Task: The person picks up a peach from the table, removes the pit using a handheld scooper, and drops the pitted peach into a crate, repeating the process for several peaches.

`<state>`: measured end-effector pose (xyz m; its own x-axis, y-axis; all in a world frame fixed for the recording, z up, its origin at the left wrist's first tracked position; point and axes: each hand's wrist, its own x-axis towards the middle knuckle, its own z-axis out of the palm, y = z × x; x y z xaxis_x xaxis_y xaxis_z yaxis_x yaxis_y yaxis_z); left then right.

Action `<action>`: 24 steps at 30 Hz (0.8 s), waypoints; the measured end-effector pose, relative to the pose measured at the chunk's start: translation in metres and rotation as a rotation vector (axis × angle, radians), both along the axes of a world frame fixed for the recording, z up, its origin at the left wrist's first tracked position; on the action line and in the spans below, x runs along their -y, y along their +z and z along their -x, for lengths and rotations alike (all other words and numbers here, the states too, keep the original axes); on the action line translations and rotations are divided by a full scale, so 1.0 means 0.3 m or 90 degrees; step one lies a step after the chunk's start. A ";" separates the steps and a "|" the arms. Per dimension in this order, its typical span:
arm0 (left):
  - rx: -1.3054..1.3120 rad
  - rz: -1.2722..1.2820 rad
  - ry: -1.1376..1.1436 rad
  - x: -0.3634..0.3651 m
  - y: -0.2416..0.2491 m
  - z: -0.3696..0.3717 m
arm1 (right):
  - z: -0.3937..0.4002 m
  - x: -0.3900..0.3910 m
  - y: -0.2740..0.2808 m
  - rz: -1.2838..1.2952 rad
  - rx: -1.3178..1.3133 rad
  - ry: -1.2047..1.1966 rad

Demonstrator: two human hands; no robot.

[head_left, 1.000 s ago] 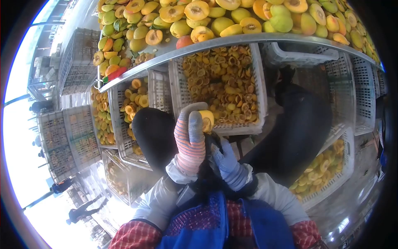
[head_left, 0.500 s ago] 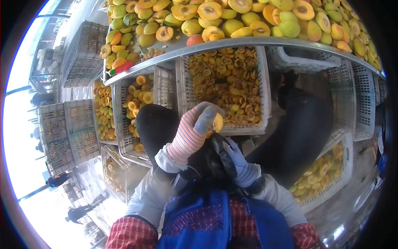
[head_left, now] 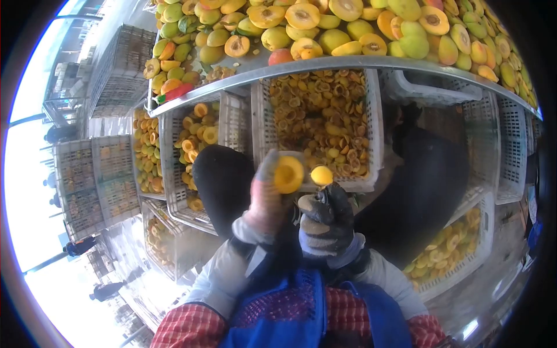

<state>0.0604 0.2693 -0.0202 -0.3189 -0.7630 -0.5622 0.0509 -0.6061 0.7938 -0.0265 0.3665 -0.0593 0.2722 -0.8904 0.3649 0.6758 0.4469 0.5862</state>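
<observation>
Nearest to me was the blue vest (head_left: 264,322) of the person, who seemed to sit with the knees (head_left: 219,177) apart; before it, the left hand (head_left: 262,203) was folded around one side of a halved fruit (head_left: 284,178), whose hollow face was turned upward; the outline of this hand was blurred to my eye; the right hand (head_left: 328,223), gloved and just beside, was curled into a tight fist; whether some tool was inside it, I could not tell; a small yellow piece (head_left: 321,176) was just above this fist, and I could not say what carried it.

To do such work well, in my judgement, the fruit needed to lie deep in the left palm, with the fingertips behind its rim and away from the other hand; the grip had to be firm but gentle, because ripe flesh would probably bruise; it also seemed wise to work close over the crate (head_left: 375,124), so that loose bits would drop inside.

This crate stood just past the hands, with many hollow pieces (head_left: 322,130) in it; behind was the desk (head_left: 325,65), loaded with whole and cut fruits (head_left: 301,16); farthest, at the left, rose stacked crates (head_left: 119,72) and small dark figures (head_left: 107,290), probably other people.
</observation>
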 end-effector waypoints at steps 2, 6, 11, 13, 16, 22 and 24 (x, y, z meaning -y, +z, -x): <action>0.077 0.237 0.046 0.082 0.014 -0.135 | -0.009 -0.016 -0.044 -0.076 -0.016 0.022; 0.719 0.588 -0.005 0.382 0.026 -0.455 | -0.018 0.009 -0.090 -0.079 -0.013 0.050; 0.873 0.716 -0.133 0.524 0.132 -0.164 | -0.021 0.042 -0.135 -0.156 -0.106 0.042; 0.791 0.648 -0.182 0.666 0.130 -0.015 | -0.017 0.044 -0.156 -0.208 -0.149 0.049; 0.886 0.655 -0.316 0.889 0.051 0.155 | 0.002 0.039 -0.167 -0.298 -0.218 0.028; 0.673 0.689 -0.354 0.851 0.034 0.212 | 0.051 0.059 -0.113 -0.458 -0.416 0.020; 0.416 0.629 -0.227 0.617 0.034 0.145 | 0.082 0.067 -0.061 -0.416 -0.537 -0.057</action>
